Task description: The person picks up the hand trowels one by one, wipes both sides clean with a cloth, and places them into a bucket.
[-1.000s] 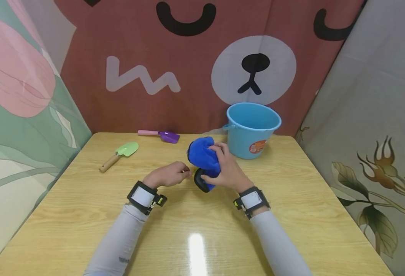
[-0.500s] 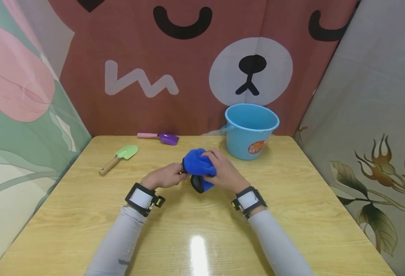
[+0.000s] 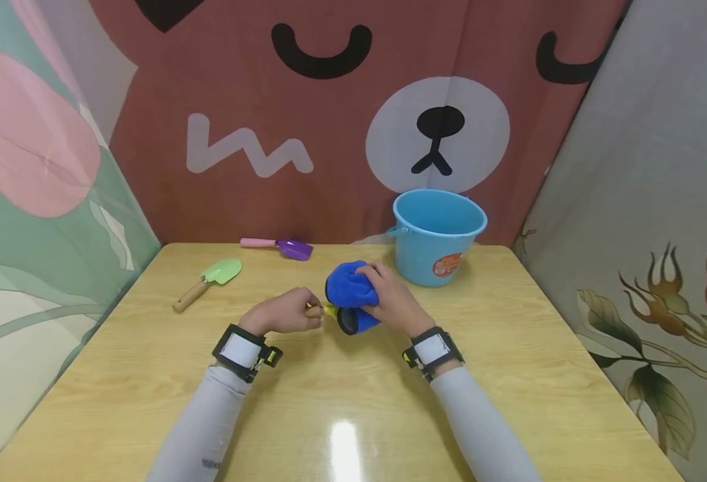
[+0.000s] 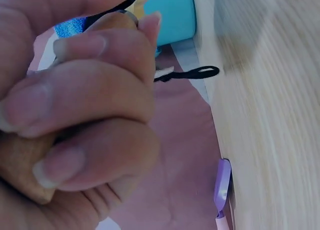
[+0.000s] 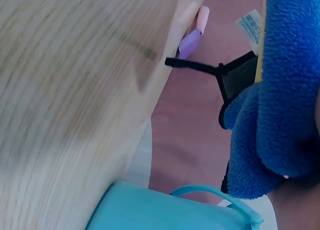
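My left hand [image 3: 284, 312] grips the wooden handle [image 4: 25, 162] of a tool, its fingers curled round it. A short yellow part [image 3: 331, 310] of that tool shows beyond the fingers. The rest of it is hidden by a blue plush cleaning mitt [image 3: 351, 284] with black edging, a black loop and a white tag. My right hand [image 3: 397, 300] holds this mitt folded about the tool, above the table. In the right wrist view, the mitt's thick pile [image 5: 287, 85] fills the right side, and a thin yellow strip [image 5: 259, 67] shows beside it.
A light blue bucket [image 3: 434, 258] stands at the back right, near the right hand. On the left lies a green trowel [image 3: 222, 270] with a wooden handle. A purple scoop [image 3: 295, 250] with a pink handle lies along the table's back edge.
The mitt first came lower and toward the left hand. Since then the left hand has shifted slightly left, away from the mitt, and the tool's yellow part has come into sight between them.
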